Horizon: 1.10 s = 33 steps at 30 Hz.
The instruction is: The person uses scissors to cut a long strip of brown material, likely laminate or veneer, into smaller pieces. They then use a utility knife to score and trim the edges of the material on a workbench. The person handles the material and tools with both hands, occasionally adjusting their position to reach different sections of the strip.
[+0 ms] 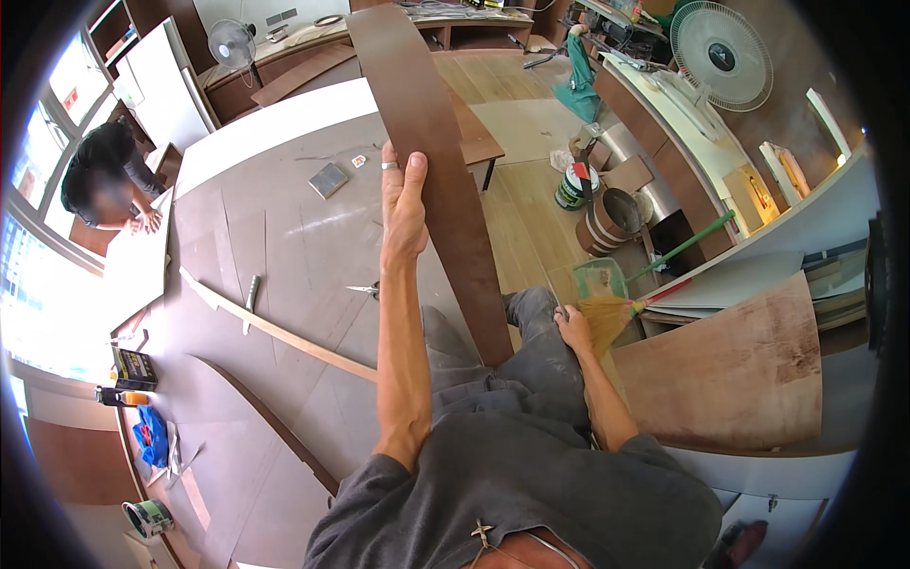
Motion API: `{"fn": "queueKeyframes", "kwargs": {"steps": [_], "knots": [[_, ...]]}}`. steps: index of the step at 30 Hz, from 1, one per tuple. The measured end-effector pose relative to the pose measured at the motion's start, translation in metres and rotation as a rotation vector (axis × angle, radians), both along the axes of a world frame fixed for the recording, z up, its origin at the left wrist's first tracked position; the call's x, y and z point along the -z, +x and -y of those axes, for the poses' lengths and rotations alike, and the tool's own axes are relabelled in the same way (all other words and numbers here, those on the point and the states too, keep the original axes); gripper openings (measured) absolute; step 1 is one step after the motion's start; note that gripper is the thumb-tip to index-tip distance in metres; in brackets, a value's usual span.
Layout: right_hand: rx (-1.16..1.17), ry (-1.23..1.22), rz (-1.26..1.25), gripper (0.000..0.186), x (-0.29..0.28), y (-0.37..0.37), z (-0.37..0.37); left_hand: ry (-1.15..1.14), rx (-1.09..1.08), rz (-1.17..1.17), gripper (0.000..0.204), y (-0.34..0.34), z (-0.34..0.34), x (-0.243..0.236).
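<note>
A long brown board [431, 133] stands slanted in front of me, its lower end by my legs and its upper end over the far side of the worktable [294, 237]. My left hand [406, 209] is closed on the board's left edge, thumb upward. Beside my thigh, my right hand [572, 329] has its fingers curled; what they hold, if anything, is hidden. A straw broom [604, 321] is just to its right. On the table lie a thin wooden strip [284, 335], a utility knife [251, 302], scissors [365, 288] and a small square block [328, 180].
At the far left, a person [104, 175] leans over a white panel [137, 266]. A curved brown piece [256, 408] lies near me. A bucket [575, 187], barrel-like container [609, 223] and green dustpan [601, 276] stand right. A fan [722, 55] is beyond; a brown sheet [725, 370] is close right.
</note>
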State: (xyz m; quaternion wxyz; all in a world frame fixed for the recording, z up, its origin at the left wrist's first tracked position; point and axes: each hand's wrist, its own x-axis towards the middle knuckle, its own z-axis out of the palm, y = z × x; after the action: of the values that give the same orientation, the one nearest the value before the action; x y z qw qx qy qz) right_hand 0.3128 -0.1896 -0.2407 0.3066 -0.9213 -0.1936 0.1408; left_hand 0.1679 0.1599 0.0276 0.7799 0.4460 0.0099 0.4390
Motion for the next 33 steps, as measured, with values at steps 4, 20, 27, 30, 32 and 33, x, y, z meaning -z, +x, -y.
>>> {"fn": "queueKeyframes", "kwargs": {"steps": [4,20,27,30,32,33], "knots": [[-0.008,0.003,0.004,0.032,0.002,0.001,0.002,0.127,-0.044,0.029,0.042,0.015,-0.010,-0.011],[0.044,-0.012,0.005,0.029,0.005,0.000,0.012,0.347,-0.454,0.306,0.051,-0.027,-0.118,-0.162],[-0.007,0.131,-0.018,0.031,0.011,0.013,0.002,0.503,-0.417,0.519,0.036,-0.120,-0.120,-0.187],[-0.003,0.215,0.049,0.034,0.014,0.031,-0.013,0.236,-0.721,0.514,0.051,-0.146,-0.114,-0.179],[0.038,0.370,-0.162,0.034,-0.018,0.029,-0.051,0.260,-0.518,0.505,0.051,-0.199,-0.147,-0.164],[0.073,0.495,-0.388,0.034,-0.054,0.018,-0.077,0.271,-0.465,0.593,0.049,-0.216,-0.149,-0.159]]}}
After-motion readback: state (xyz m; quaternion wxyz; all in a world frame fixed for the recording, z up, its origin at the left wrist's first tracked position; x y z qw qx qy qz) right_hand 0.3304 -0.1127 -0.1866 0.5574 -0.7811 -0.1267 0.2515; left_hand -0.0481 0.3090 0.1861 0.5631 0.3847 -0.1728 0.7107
